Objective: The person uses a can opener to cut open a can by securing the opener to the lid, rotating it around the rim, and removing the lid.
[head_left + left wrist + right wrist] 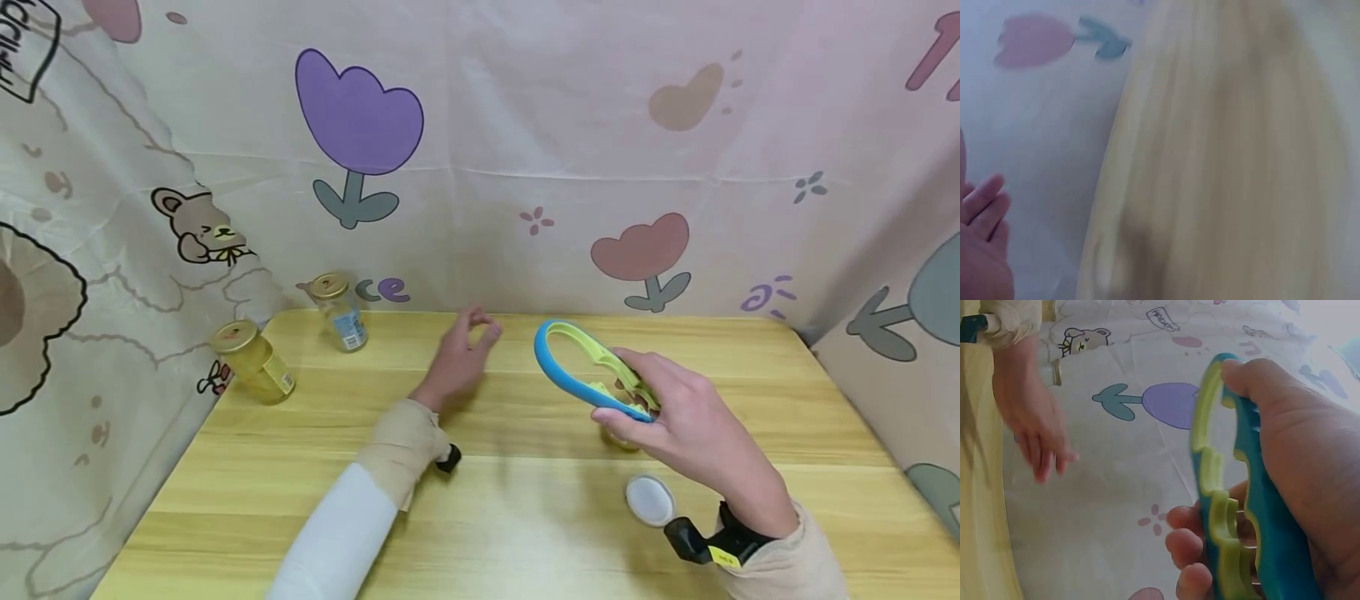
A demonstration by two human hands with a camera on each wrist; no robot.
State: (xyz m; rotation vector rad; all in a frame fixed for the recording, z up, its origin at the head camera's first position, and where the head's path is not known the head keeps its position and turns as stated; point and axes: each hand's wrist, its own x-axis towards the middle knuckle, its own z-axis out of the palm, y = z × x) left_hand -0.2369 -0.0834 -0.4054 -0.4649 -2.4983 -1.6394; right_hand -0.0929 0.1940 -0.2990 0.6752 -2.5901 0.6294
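Observation:
My right hand (693, 417) grips a blue and lime-green jar opener (558, 375), raised over the right half of the table. In the right wrist view the stepped green inner edges of the jar opener (1213, 472) show, with fingers on one arm and the thumb at the looped end. Mostly hidden behind that hand stands a small jar (621, 440). A round white lid (650, 500) lies on the table just in front of it. My left hand (457, 354) holds nothing and hovers near the table's back edge, fingers loosely bent.
At the back left stand two glass jars with gold lids: a yellow-filled jar (258, 367) near the left edge and a clear jar (345, 317) with a blue label. A printed cloth (480, 167) hangs behind the wooden table (495, 517) and along its sides.

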